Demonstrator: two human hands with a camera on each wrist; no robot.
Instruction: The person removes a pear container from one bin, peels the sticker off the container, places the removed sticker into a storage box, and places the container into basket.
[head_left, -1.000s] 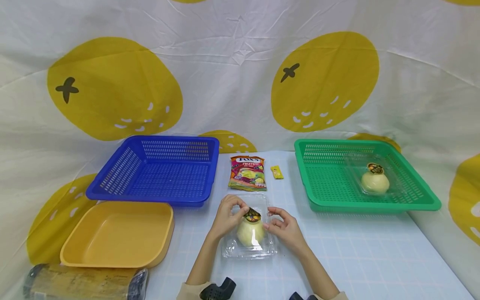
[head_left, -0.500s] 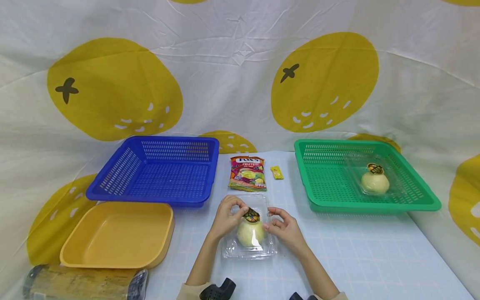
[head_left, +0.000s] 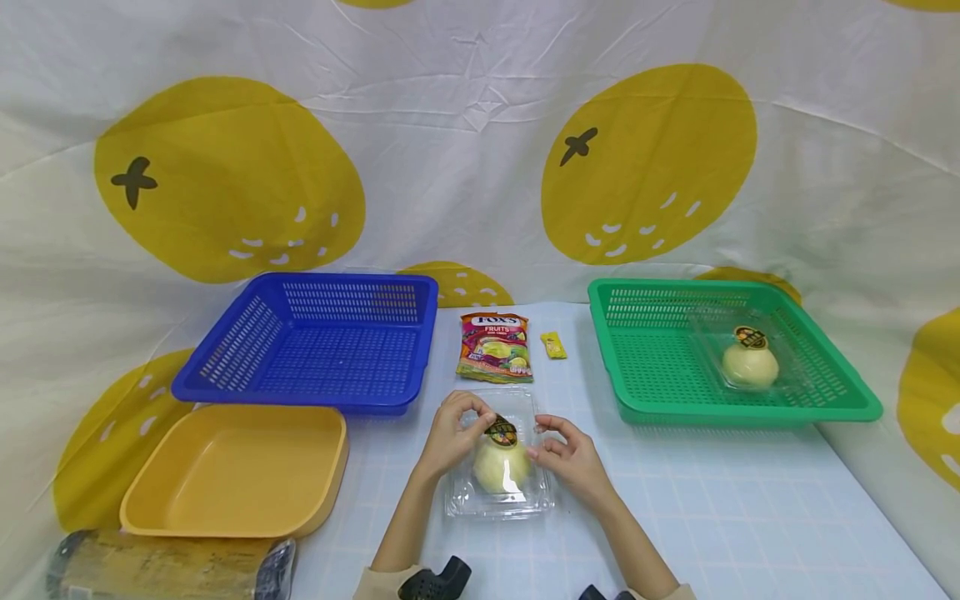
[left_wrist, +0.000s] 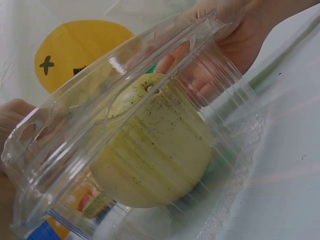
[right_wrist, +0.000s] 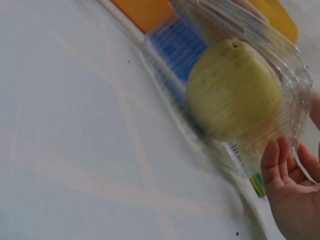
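Observation:
A clear plastic clamshell box (head_left: 465,500) lies on the table in front of me, with a pale yellow-green, speckled round fruit (head_left: 501,468) inside. On its lid is a dark round sticker (head_left: 504,432). My left hand (head_left: 454,433) comes over the box from the left and pinches the sticker's edge between thumb and forefinger. On the other side, my right hand (head_left: 572,460) grips the box's right edge with bent fingers. The right wrist view shows its fingertips (right_wrist: 271,152) against the clear wall. The left wrist view shows the fruit (left_wrist: 150,145) through the plastic.
Behind the box are a Fox's candy bag (head_left: 495,346) and a small yellow packet (head_left: 554,345). A blue basket (head_left: 300,398) and yellow tub (head_left: 225,527) stand left, near a wrapped roll (head_left: 168,567). At right, a green basket (head_left: 750,412) holds another boxed fruit (head_left: 750,367).
The sticker has turned slightly and shifted a touch to the left under my left fingertips. Both hands and the box have stayed almost in place.

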